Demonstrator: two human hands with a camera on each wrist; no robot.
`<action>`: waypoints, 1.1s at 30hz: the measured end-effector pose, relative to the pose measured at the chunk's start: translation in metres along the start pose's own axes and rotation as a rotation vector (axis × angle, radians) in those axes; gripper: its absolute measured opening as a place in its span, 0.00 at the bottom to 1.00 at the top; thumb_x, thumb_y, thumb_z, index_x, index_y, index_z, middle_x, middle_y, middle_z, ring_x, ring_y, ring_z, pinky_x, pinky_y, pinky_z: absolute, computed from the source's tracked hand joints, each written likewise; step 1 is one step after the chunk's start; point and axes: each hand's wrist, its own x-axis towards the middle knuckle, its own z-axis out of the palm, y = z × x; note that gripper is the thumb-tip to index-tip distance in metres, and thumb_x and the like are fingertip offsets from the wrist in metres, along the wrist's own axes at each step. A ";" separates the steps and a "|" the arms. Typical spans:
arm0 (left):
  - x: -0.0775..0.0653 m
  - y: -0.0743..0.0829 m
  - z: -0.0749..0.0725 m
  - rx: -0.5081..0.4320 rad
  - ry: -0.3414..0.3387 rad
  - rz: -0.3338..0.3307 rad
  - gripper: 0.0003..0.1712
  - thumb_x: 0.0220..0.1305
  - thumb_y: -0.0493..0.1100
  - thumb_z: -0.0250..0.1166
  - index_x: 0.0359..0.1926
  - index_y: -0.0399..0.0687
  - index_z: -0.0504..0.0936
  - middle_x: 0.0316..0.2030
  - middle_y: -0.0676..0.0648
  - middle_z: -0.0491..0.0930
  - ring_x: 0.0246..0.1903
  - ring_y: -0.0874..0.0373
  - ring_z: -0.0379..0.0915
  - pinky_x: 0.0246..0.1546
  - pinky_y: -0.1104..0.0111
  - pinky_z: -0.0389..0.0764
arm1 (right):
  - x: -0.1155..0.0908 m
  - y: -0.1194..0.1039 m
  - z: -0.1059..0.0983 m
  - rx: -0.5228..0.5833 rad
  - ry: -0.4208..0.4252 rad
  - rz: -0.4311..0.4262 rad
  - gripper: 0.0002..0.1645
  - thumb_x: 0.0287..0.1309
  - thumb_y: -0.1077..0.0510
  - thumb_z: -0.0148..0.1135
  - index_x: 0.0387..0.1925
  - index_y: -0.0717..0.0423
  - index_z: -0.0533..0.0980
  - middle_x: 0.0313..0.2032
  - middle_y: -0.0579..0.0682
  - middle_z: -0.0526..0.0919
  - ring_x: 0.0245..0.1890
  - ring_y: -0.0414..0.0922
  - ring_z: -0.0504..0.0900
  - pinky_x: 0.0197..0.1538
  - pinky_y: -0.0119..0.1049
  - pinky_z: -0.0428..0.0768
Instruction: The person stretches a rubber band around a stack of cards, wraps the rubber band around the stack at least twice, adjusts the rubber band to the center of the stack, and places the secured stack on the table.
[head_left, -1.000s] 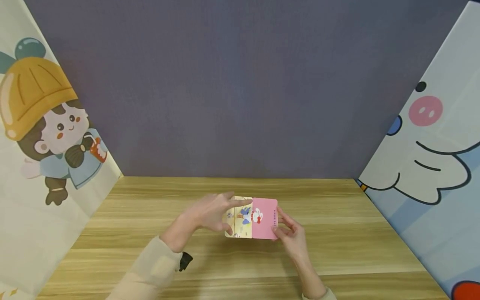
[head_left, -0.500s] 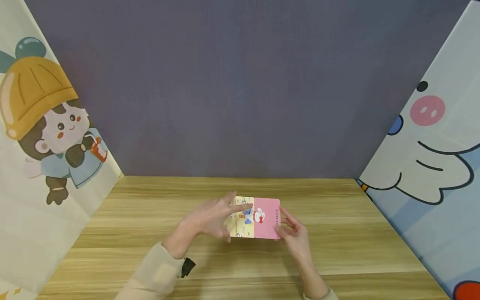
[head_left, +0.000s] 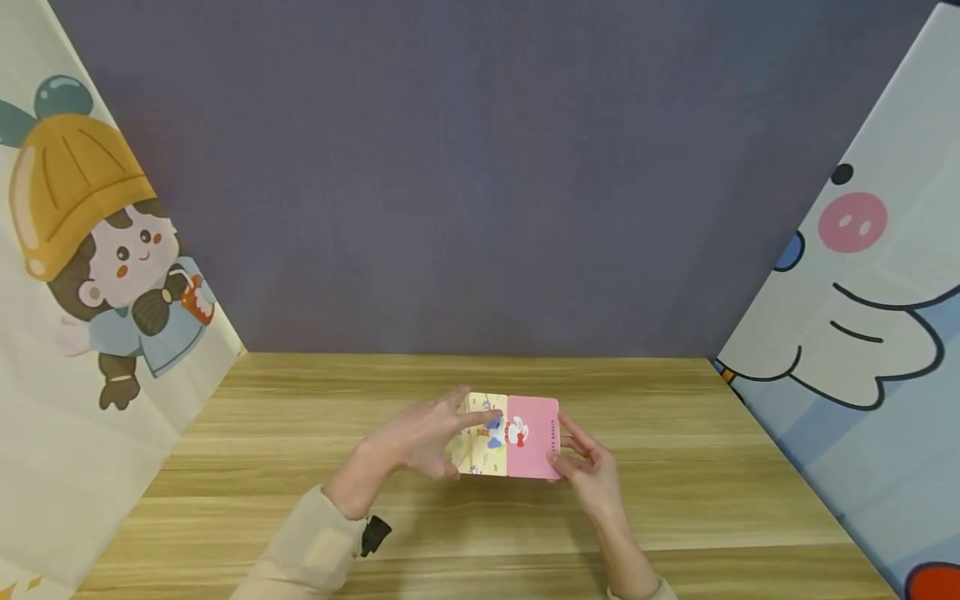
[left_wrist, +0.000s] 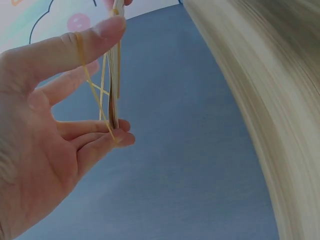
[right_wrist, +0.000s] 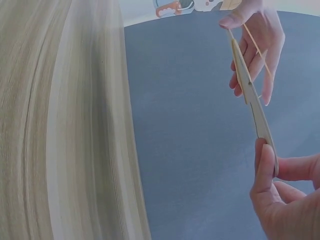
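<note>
A small notebook (head_left: 532,437) with a yellow-and-pink cover and a white rabbit print is held above the table between both hands. My right hand (head_left: 592,475) pinches its pink end, thumb on the cover and fingers behind. At the yellow end, my left hand (head_left: 423,433) spreads its thumb and fingers across the notebook's width. A thin yellowish rubber band (left_wrist: 94,92) is stretched between the left thumb and lower fingers in the left wrist view. Another strand runs along the notebook's flat side. From the right wrist, the notebook (right_wrist: 253,102) appears edge-on.
The wood-grain table (head_left: 712,475) lies below the hands. A dark grey-blue panel (head_left: 472,183) rises behind it, with cartoon-printed panels (head_left: 900,350) at the sides. Something small and black (head_left: 375,535) is at the left sleeve cuff.
The notebook has shifted slightly right. The left thumb has slid off the cover's lower corner, and the left index finger lies a little lower across the cover. The right hand keeps its pinch.
</note>
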 end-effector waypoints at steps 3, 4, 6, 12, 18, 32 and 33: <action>-0.001 0.000 -0.002 -0.020 -0.010 -0.005 0.52 0.35 0.50 0.74 0.64 0.62 0.59 0.61 0.28 0.53 0.49 0.39 0.68 0.35 0.64 0.79 | -0.004 -0.017 0.007 -0.014 0.007 0.030 0.35 0.42 0.74 0.60 0.57 0.64 0.65 0.36 0.62 0.78 0.28 0.47 0.81 0.27 0.36 0.81; -0.001 0.000 -0.002 -0.029 -0.014 -0.008 0.52 0.35 0.50 0.73 0.64 0.62 0.59 0.61 0.28 0.52 0.49 0.39 0.68 0.34 0.65 0.79 | -0.005 -0.020 0.008 -0.021 0.013 0.047 0.36 0.42 0.75 0.59 0.57 0.65 0.64 0.36 0.62 0.78 0.28 0.47 0.81 0.27 0.37 0.81; -0.001 0.000 -0.002 -0.039 -0.011 -0.007 0.51 0.35 0.50 0.73 0.64 0.61 0.59 0.61 0.28 0.51 0.49 0.40 0.68 0.32 0.68 0.79 | -0.005 -0.022 0.009 -0.030 0.021 0.071 0.36 0.42 0.77 0.58 0.58 0.66 0.63 0.37 0.64 0.77 0.28 0.46 0.81 0.27 0.37 0.81; -0.001 -0.001 -0.003 -0.043 0.010 0.011 0.51 0.33 0.50 0.71 0.64 0.60 0.60 0.60 0.27 0.52 0.49 0.40 0.68 0.30 0.71 0.78 | -0.003 -0.025 0.010 -0.019 0.055 0.114 0.36 0.44 0.79 0.56 0.59 0.64 0.63 0.40 0.68 0.74 0.27 0.46 0.81 0.27 0.35 0.81; 0.000 -0.003 -0.004 -0.059 0.012 0.015 0.51 0.33 0.52 0.74 0.63 0.60 0.62 0.60 0.28 0.55 0.54 0.39 0.62 0.44 0.59 0.75 | -0.003 -0.027 0.011 -0.022 0.075 0.134 0.35 0.45 0.79 0.55 0.58 0.62 0.65 0.40 0.68 0.74 0.26 0.45 0.80 0.26 0.34 0.80; 0.004 -0.014 -0.006 -0.067 0.061 0.105 0.46 0.29 0.59 0.74 0.55 0.55 0.72 0.51 0.41 0.64 0.43 0.55 0.69 0.41 0.70 0.75 | -0.004 -0.023 0.011 -0.043 0.070 0.108 0.35 0.44 0.79 0.55 0.58 0.61 0.65 0.41 0.69 0.73 0.27 0.46 0.80 0.27 0.35 0.81; 0.004 -0.015 -0.006 -0.067 0.066 0.112 0.44 0.29 0.59 0.74 0.54 0.55 0.74 0.51 0.42 0.65 0.44 0.55 0.68 0.40 0.70 0.75 | -0.004 -0.023 0.011 -0.042 0.069 0.109 0.35 0.44 0.79 0.55 0.58 0.61 0.65 0.41 0.69 0.73 0.27 0.46 0.80 0.27 0.35 0.81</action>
